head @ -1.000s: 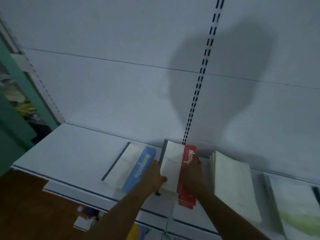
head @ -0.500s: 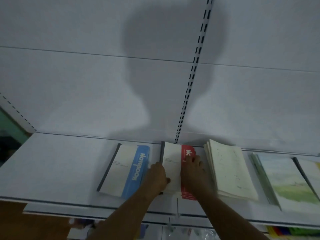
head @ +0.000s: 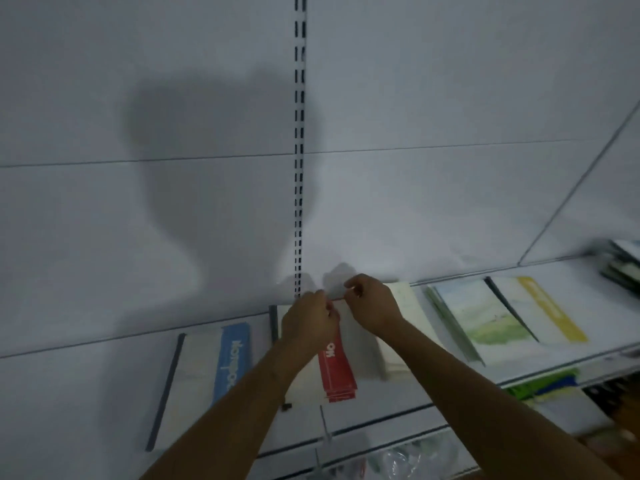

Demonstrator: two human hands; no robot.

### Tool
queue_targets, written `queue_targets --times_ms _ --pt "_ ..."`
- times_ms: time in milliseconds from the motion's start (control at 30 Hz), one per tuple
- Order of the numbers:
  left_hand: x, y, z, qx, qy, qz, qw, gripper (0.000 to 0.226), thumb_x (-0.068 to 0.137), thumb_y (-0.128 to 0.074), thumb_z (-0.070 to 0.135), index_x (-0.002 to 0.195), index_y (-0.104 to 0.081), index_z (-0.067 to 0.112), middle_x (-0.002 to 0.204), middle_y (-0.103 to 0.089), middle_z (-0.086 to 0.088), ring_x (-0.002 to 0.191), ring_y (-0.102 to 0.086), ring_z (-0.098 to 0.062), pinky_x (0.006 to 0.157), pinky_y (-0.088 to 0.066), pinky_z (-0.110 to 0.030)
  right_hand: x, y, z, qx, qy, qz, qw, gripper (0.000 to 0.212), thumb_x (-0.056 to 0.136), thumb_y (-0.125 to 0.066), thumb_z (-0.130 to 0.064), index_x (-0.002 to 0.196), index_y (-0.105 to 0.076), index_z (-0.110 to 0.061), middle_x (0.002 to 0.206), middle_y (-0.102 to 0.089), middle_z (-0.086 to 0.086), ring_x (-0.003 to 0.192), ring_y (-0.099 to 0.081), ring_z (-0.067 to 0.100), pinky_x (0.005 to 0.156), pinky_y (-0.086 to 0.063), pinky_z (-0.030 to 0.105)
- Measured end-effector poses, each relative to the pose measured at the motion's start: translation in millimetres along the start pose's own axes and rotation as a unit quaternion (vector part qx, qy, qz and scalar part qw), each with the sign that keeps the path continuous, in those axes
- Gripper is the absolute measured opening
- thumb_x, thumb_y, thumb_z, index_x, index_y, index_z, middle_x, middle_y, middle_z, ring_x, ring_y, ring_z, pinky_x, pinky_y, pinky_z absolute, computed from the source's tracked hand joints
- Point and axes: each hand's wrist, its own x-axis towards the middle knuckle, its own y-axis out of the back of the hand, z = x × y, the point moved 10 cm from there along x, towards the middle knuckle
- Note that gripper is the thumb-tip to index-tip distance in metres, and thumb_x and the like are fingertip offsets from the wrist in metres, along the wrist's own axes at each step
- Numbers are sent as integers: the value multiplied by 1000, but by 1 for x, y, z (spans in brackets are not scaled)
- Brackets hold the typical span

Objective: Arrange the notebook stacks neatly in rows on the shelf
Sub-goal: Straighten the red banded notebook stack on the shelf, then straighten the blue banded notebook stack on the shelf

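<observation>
White shelf [head: 86, 393]; blue-banded notebook [head: 207, 382], red-banded stack [head: 337, 375], cream stack [head: 401, 341], green landscape cover [head: 485, 317], yellow-striped cover [head: 540, 306].

shop, slotted shelving [head: 300, 168], displayed notebooks [head: 485, 317]

Left hand [head: 309, 322] and right hand [head: 371, 304] moved from red notebook stack's [head: 337, 370] near half to its far edge, fingers curled.

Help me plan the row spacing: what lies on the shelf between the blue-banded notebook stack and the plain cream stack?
In the head view, the red-banded notebook stack lies between the blue-banded stack and the cream stack, under both hands.
</observation>
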Motion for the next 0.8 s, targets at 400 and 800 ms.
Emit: queue_targets --times_ms 400,800 --pt "-53 -150 299 -53 -246 -162 954 15 90 -50 32 90 -58 20 99 -62 -2 89 -61 -22 72 -50 -32 -148 262 250 1 -218 249 944 20 96 -48 -30 97 -62 -15 77 -60 1 64 -55 17 54 -38 26" --pt "-130 -313 550 -54 -340 -254 904 15 87 -52 32 77 -53 22 89 -63 -2 83 -60 -20 67 -46 -30 -290 454 471 40 -318 366 874 16 91 -48 -32 79 -57 -28 76 -61 -4 69 -59 13 61 -53 33"
